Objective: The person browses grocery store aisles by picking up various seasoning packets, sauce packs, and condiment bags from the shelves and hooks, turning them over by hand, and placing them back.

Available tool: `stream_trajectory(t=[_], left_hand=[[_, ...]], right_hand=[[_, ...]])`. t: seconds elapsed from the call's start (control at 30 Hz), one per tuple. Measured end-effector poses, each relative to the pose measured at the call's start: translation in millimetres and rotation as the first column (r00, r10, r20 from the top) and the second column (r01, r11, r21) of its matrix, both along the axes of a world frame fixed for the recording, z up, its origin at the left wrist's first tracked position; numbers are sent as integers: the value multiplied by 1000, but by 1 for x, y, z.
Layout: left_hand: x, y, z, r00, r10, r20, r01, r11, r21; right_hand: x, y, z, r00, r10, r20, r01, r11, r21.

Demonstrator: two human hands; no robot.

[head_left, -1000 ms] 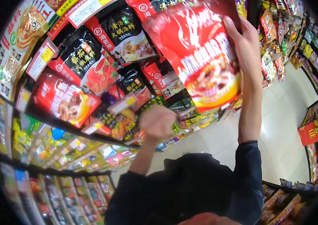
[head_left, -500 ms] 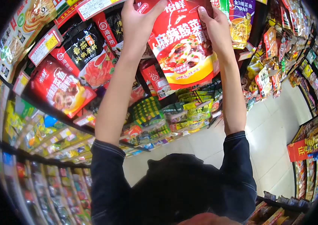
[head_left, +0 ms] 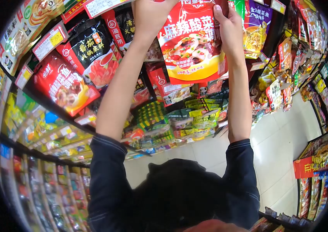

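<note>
A red packet (head_left: 191,50) with white lettering and a picture of a bowl of food is held up in front of the shelves, its top cut off by the frame edge. My left hand (head_left: 152,17) grips its upper left side, with fingertips partly out of view. On its right edge, my right hand (head_left: 229,31) has the thumb across the front and the other fingers hidden behind. Behind the packet hang black and red packets (head_left: 98,54). A similar red packet (head_left: 67,85) hangs at the left.
Green and yellow packets (head_left: 204,118) sit lower on the shelf, with a purple packet (head_left: 257,29) at upper right. Price tags (head_left: 50,41) line the shelf edges. A tiled floor (head_left: 276,143) lies between shelves, and a red sign (head_left: 305,167) stands out at the right.
My left hand has come up from below and taken hold of the packet's left side. The packet has moved left and up and now faces the camera upright.
</note>
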State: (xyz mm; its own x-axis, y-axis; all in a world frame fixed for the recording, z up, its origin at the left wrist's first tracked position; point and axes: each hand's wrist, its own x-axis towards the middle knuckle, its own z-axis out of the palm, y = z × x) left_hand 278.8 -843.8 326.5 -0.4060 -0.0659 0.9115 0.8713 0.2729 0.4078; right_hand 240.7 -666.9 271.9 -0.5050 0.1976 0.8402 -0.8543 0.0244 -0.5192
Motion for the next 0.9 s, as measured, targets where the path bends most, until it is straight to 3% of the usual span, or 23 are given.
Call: stream_trajectory(t=[0.07,0.1,0.17,0.23,0.3,0.47,0.7,0.8,0.9], left_hand=[[-8,1,-1,994,-65,-90,63,998,-16],[-5,0,0,986,80,-144,-94,991,-98],[16,-1,5,896,342,-282,-408,885,-225],[29,3,5,860,426,-281,-493,834,-249],[33,2,3,819,473,-326,-559,784,-268],[32,2,-1,739,472,-480,-636,723,-269],[25,1,1,777,472,-417,-601,753,-268],[18,-3,0,773,462,-435,-609,732,-304],[24,-1,-6,702,559,-442,-707,625,-331]], right_hand=[[-31,2,-10,948,309,72,-305,951,-56],[-40,4,-14,886,453,102,-445,891,-94],[-33,4,-13,923,363,131,-359,932,-51],[-30,4,-13,971,196,140,-204,978,43],[-21,3,-14,974,182,133,-187,982,29],[-12,1,-20,954,270,129,-269,963,-21],[-16,2,-17,955,256,150,-255,967,-30],[-34,-1,-28,989,67,135,-79,993,85],[-18,-6,-23,986,-153,62,140,974,178]])
